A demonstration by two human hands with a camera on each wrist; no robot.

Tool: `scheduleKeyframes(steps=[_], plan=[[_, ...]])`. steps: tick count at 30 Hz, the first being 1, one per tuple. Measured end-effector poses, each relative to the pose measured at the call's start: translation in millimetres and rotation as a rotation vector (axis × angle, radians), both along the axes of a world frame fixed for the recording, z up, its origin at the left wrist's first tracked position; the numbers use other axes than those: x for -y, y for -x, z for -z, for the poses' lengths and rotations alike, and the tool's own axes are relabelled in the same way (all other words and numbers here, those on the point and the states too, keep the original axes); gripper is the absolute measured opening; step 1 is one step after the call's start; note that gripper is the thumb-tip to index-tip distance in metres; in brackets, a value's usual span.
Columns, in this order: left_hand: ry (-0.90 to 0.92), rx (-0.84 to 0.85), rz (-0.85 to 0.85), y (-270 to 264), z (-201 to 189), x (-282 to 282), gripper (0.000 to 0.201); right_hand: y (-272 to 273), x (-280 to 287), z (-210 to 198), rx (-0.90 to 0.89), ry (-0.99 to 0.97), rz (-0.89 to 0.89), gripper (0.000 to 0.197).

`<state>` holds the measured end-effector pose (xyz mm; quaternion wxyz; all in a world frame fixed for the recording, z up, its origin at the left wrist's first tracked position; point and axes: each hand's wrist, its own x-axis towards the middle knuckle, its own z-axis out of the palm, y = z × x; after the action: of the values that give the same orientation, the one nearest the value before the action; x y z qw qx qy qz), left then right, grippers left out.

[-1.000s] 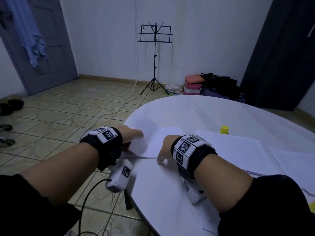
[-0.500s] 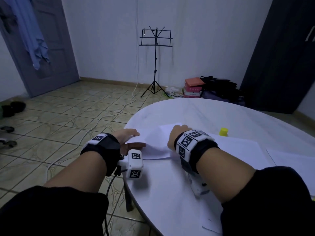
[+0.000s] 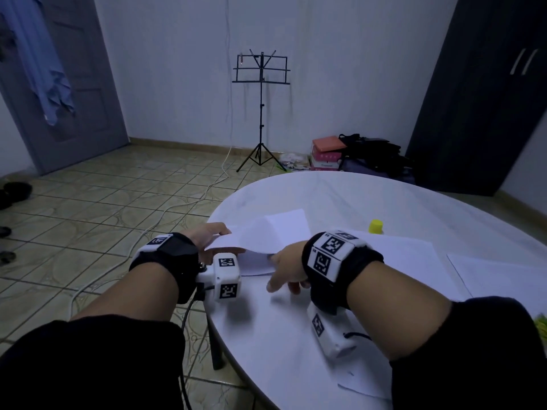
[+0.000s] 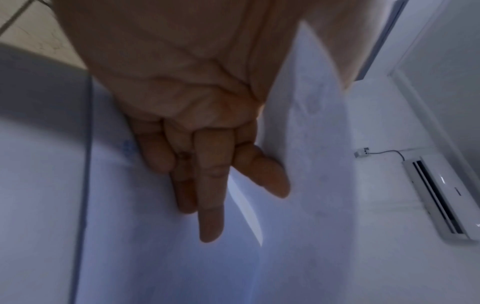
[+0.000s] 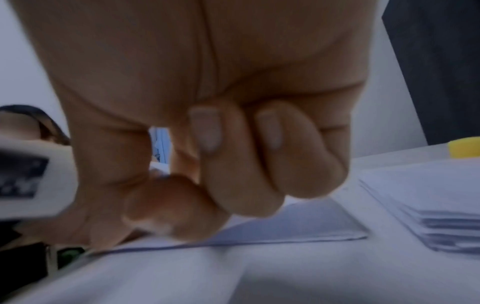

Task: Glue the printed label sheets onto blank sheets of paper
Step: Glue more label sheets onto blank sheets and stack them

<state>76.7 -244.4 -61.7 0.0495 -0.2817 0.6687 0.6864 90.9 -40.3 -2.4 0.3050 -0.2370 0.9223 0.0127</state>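
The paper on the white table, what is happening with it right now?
A person is working at the round table with both bare hands. The left hand holds the near left corner of a sheet and has it raised, so it bows above another sheet lying flat beneath. The right hand, fingers curled, rests on that lower sheet. A stack of paper and a yellow cap wait to the right, untouched.

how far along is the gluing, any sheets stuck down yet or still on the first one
Nothing shows as finished. In hand: the left hand lifts the top sheet off a lower sheet, while the right hand rests on that lower sheet. Left: the stack of paper beside them and the yellow-capped glue, standing untouched. Whether glue is already spread cannot be seen.
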Motion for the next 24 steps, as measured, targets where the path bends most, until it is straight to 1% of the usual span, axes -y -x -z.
scheduleKeyframes(steps=[1, 2, 3, 4, 5, 7, 8, 9, 10, 11, 12, 13, 15, 17, 19, 21, 23, 24], plan=[[0.010, -0.005, 0.004, 6.6, 7.2, 6.5, 0.063, 1.6, -2.0, 0.9, -0.017, 0.006, 0.039, 0.026], [0.003, 0.003, 0.009, 13.2, 14.7, 13.0, 0.078, 4.4, -6.2, 2.5, -0.042, 0.026, 0.076, 0.024], [-0.006, 0.010, 0.011, 15.5, 17.2, 15.1, 0.082, 6.9, -11.7, 2.9, -0.075, 0.069, 0.103, 0.028], [0.006, 0.020, 0.002, 17.0, 18.6, 16.3, 0.080, 12.0, -17.7, 3.4, -0.088, 0.134, 0.161, 0.029], [0.026, 0.026, -0.004, 14.4, 16.0, 14.7, 0.078, 18.7, -24.6, 3.5, -0.089, 0.221, 0.236, 0.026], [0.038, 0.032, 0.002, 9.3, 12.5, 11.9, 0.079, 27.4, -36.7, 0.6, -0.053, 0.404, 0.437, 0.019], [0.033, 0.025, 0.000, 10.0, 13.2, 12.0, 0.080, 29.4, -40.5, -1.0, -0.007, 0.496, 0.548, 0.016], [0.031, 0.032, 0.005, 8.0, 11.0, 10.4, 0.080, 30.5, -44.4, -2.6, 0.072, 0.637, 0.686, 0.020], [0.044, 0.043, 0.012, 4.8, 7.6, 7.5, 0.076, 31.7, -48.3, -4.2, 0.141, 0.766, 0.813, 0.028], [0.054, 0.040, 0.010, 2.1, 3.8, 4.1, 0.068, 33.4, -51.7, -5.1, 0.189, 0.870, 0.900, 0.037], [0.072, 0.032, 0.004, -2.2, -1.8, -0.9, 0.055, 36.0, -54.4, -5.5, 0.196, 0.921, 0.937, 0.043], [0.080, 0.024, 0.010, -4.6, -5.1, -5.1, 0.043, 34.8, -55.3, -7.1, 0.171, 0.934, 0.925, 0.043], [0.096, 0.021, 0.018, -3.4, -5.3, -8.6, 0.030, 28.9, -54.5, -9.9, 0.122, 0.906, 0.845, 0.028], [0.108, 0.022, 0.014, -2.0, -5.2, -11.1, 0.017, 23.8, -52.6, -13.7, 0.111, 0.960, 0.814, 0.032], [0.083, 0.027, 0.004, -2.4, -5.4, -14.7, 0.016, 20.5, -53.0, -18.9, 0.058, 1.042, 0.824, 0.032], [0.074, 0.043, -0.031, -5.0, -7.7, -20.2, 0.016, 18.7, -54.6, -25.1, -0.014, 1.081, 0.811, 0.031], [0.074, 0.057, -0.063, -5.0, -6.4, -23.5, 0.024, 16.6, -59.1, -31.4, -0.061, 1.093, 0.775, 0.030], [0.078, 0.056, -0.062, -6.2, -6.8, -26.5, 0.022, 14.7, -62.3, -34.3, -0.084, 1.091, 0.761, 0.030]])
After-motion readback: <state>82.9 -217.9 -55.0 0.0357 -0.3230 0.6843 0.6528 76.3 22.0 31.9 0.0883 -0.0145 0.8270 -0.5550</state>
